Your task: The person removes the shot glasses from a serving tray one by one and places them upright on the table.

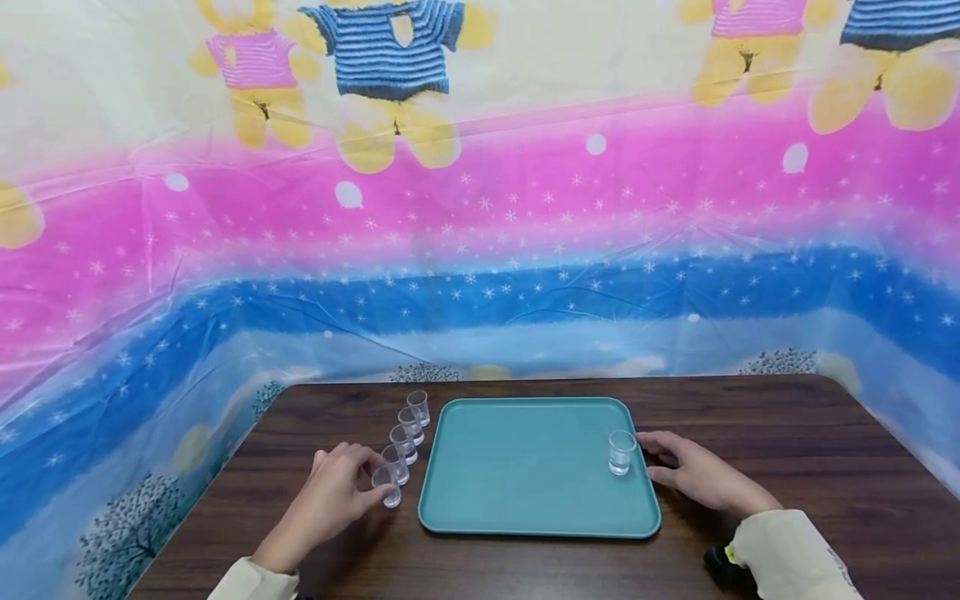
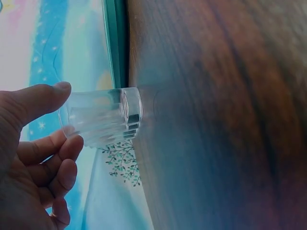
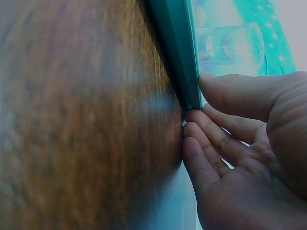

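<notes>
My left hand (image 1: 333, 492) pinches the rim of the nearest clear shot glass (image 1: 391, 497) between thumb and fingers. In the left wrist view, that upright glass (image 2: 98, 112) has its base at the table top. Several similar shot glasses (image 1: 406, 443) run in a row behind it, left of the teal tray (image 1: 525, 467). Another shot glass (image 1: 620, 457) stands inside the tray near its right edge. Beside that edge is my right hand (image 1: 701, 472), its thumb and fingertips touching the tray's rim. The right wrist view shows the fingers loosely bent, with fingertips low by the table.
The tray lies flat on a dark wooden table (image 1: 757, 433). A printed cloth (image 1: 487, 250) with bears and snowflakes hangs behind the table and along its sides. A small black object (image 1: 726, 569) shows beside the right sleeve.
</notes>
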Motion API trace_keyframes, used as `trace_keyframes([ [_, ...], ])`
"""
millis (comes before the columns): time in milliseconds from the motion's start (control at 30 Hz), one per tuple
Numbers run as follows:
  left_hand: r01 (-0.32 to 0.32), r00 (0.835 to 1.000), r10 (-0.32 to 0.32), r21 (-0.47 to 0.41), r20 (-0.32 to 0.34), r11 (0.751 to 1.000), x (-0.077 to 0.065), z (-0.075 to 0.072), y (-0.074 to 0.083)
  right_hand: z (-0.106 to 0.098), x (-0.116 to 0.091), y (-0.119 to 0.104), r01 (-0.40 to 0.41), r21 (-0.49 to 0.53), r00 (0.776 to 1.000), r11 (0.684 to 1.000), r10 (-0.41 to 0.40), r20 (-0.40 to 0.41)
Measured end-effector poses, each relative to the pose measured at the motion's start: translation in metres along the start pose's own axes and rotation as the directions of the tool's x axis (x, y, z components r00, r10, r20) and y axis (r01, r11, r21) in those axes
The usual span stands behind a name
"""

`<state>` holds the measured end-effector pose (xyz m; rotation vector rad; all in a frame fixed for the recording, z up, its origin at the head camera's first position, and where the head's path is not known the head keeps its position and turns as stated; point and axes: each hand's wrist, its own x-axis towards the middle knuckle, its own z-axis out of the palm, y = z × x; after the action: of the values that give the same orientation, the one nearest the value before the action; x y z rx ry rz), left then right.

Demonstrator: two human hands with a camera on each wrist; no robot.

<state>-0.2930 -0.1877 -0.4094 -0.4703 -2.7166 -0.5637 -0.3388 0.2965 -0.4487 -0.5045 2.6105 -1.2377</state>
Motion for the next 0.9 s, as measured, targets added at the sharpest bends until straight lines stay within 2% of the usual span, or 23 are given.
trace_keyframes([
  [367,0.04,0.999,-0.04,0.004,-0.027,0.999,-0.001,0.004,-0.001,0.0,-0.001,0.0,0.021,0.007,1.0,1.0,-0.021,0.009],
  [567,0.049,0.997,-0.047,0.035,-0.056,0.998,-0.001,-0.001,0.002,0.0,-0.001,0.0,0.009,0.007,1.0,1.0,-0.009,0.012],
  [700,0.018,0.997,-0.015,0.033,-0.078,0.999,0.002,-0.004,0.007,0.0,-0.001,0.0,0.015,0.005,1.0,1.0,-0.015,0.008],
  [900,-0.036,0.997,0.036,0.003,-0.061,0.999,0.01,-0.003,0.022,0.0,0.0,0.001,0.023,0.005,1.0,1.0,-0.023,0.006],
])
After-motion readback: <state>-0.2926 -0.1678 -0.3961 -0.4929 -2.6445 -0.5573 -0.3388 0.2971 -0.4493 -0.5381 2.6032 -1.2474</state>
